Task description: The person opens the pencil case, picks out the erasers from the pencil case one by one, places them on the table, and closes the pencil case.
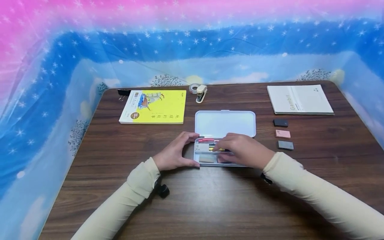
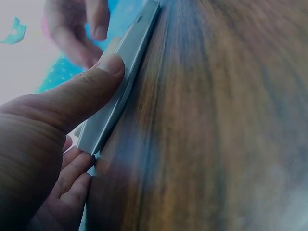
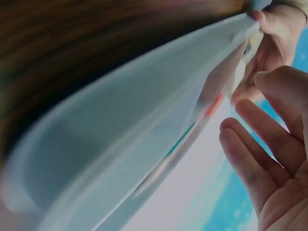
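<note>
A white pencil case (image 1: 196, 156) lies on the table with its lid (image 1: 225, 123) folded back. My left hand (image 1: 175, 153) holds its left end, thumb at the front edge and fingers toward the back; the left wrist view shows the thumb (image 2: 111, 65) pressed to its side wall. Over the right half of the case is my right hand (image 1: 244, 150), its loosely bent fingers (image 3: 250, 163) holding nothing in the right wrist view. Inside are a red pen (image 1: 206, 140), a pale labelled block (image 1: 202, 147), a whitish block (image 1: 207, 159) and a partly hidden pinkish-brown block (image 1: 222, 158).
Right of the case, black (image 1: 280, 123), pink (image 1: 283, 134) and grey (image 1: 285, 145) erasers form a column below a Gambit pad (image 1: 300, 100). At the back are a yellow book (image 1: 163, 108), a binder clip (image 1: 123, 92), a tape roll (image 1: 193, 88) and a stapler (image 1: 201, 93).
</note>
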`<state>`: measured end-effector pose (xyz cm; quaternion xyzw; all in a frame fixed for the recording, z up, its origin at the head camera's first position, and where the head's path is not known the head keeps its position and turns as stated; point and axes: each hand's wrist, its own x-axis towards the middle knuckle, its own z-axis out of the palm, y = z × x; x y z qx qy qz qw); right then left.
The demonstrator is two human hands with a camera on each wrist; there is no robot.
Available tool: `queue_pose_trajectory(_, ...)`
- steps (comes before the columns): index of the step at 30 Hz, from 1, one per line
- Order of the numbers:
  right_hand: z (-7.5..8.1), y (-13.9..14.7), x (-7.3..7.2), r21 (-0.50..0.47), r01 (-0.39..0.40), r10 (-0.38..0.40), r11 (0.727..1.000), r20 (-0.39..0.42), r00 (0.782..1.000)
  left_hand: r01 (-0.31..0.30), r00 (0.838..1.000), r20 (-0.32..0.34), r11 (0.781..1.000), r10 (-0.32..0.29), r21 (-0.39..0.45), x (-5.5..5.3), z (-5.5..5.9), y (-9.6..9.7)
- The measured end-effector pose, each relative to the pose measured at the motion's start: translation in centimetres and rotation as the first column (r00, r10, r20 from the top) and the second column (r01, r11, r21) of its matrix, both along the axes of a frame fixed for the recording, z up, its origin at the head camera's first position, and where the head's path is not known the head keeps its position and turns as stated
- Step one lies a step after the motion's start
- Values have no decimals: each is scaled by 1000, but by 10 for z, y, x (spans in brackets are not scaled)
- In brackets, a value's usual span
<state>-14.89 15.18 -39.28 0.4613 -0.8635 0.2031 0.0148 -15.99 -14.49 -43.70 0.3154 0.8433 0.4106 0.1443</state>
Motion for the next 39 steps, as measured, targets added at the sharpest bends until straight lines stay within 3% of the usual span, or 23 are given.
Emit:
queue_pose_trajectory(3, -1, -18, -4, 10, -27, 27, 1000, -9, 1000, 8, 1000, 0, 1000, -8, 8, -1, -1, 2)
queue_pose_trajectory(9, -2, -36, -13, 74, 9, -11, 997, 24, 1000, 12, 1000, -14, 1000, -12, 11, -2, -1, 3)
queue_pose_trajectory(19, -2, -40, -20, 89, 66, -78, 994, 134, 988, 18, 1000, -10, 1000, -18, 11, -3, 1, 4)
queue_pose_trajectory(25, 0, -32, -20, 70, 93, -103, 993, 149, 984, 10, 1000, -5, 1000, -10, 17, -2, -1, 3)
queue_pose_trajectory(29, 3, -1, -13, 16, 132, -133, 991, 129, 983, -4, 1000, 14, 1000, 4, 11, 0, -3, 2)
queue_pose_trajectory(34, -2, 70, 5, -107, 191, -190, 976, 25, 982, -3, 1000, 22, 1000, 3, 1, -1, -2, 3)
queue_pose_trajectory(39, -15, 139, 32, -83, 308, -315, 948, -79, 946, -1, 1000, 6, 1000, 1, 19, 0, -2, 1)
